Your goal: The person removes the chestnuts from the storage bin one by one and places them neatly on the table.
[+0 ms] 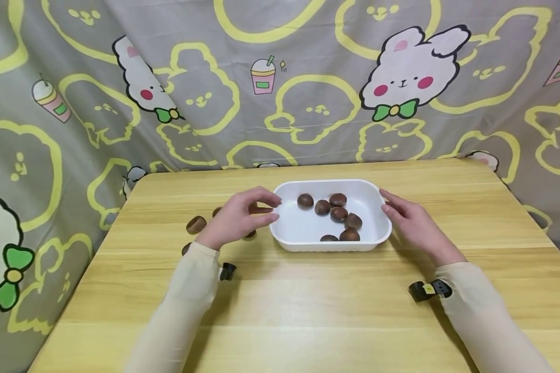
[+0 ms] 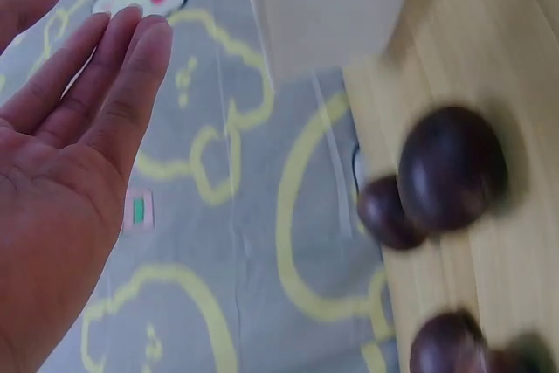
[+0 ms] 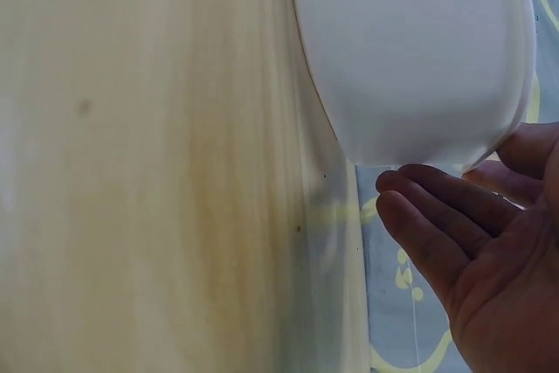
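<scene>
A white rectangular dish stands on the table with several brown chestnuts in it. My left hand is at the dish's left end, thumb and fingers spread around the rim. In the left wrist view, a gap shows between that hand and the dish. At the opposite end, my right hand has its fingertips against the rim. The right wrist view shows its fingers nearly straight, touching the dish's end wall.
Several loose chestnuts lie on the wooden table left of the dish, some partly hidden by my left hand and arm. A patterned curtain hangs behind the table's far edge.
</scene>
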{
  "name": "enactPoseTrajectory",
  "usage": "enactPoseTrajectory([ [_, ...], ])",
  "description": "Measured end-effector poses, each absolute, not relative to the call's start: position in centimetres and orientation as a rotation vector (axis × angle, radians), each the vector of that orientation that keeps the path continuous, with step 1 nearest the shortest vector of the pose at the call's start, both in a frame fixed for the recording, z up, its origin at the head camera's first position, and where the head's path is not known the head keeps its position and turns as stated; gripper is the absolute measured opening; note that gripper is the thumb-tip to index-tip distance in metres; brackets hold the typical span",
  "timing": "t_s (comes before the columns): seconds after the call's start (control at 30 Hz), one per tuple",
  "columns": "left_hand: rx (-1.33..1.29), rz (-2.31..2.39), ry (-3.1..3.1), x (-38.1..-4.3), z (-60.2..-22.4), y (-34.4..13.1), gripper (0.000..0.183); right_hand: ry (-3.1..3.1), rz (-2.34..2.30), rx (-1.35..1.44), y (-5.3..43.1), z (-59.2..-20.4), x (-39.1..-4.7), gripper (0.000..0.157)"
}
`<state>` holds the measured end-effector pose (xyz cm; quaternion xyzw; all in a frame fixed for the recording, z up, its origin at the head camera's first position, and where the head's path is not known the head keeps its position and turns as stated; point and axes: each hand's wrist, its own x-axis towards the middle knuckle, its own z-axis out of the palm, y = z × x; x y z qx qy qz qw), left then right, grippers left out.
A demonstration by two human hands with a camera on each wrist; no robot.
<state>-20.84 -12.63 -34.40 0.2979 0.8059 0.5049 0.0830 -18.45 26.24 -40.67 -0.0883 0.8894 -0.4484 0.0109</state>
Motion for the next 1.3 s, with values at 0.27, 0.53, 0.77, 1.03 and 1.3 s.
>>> enactPoseTrajectory([
  [0.27, 0.932, 1.399, 2.368, -21.6, -34.9, -9.8, 0.029, 2.763, -1.413, -0.277, 26.3, -40.7, -18.4, 0.053],
  [0.53, 1.022, 1.284, 2.341, -22.2, -36.1, -7.3, 0.027, 2.772, -1.396, -0.267, 26.4, -40.6, -18.5, 0.054],
  [0.77, 1.020, 1.228, 2.248, -22.8, -37.1, -5.0, 0.027, 2.761, -1.402, -0.283, 26.3, -40.7, -18.5, 0.053],
  [1.03, 1.000, 1.012, 2.284, -23.5, -37.9, -3.1, 0.033, 2.766, -1.395, -0.275, 26.3, -40.6, -18.5, 0.053],
  [1.3, 1.036, 0.816, 2.309, -23.8, -38.8, -1.7, 0.027, 2.753, -1.407, -0.267, 26.2, -40.5, -18.4, 0.053],
])
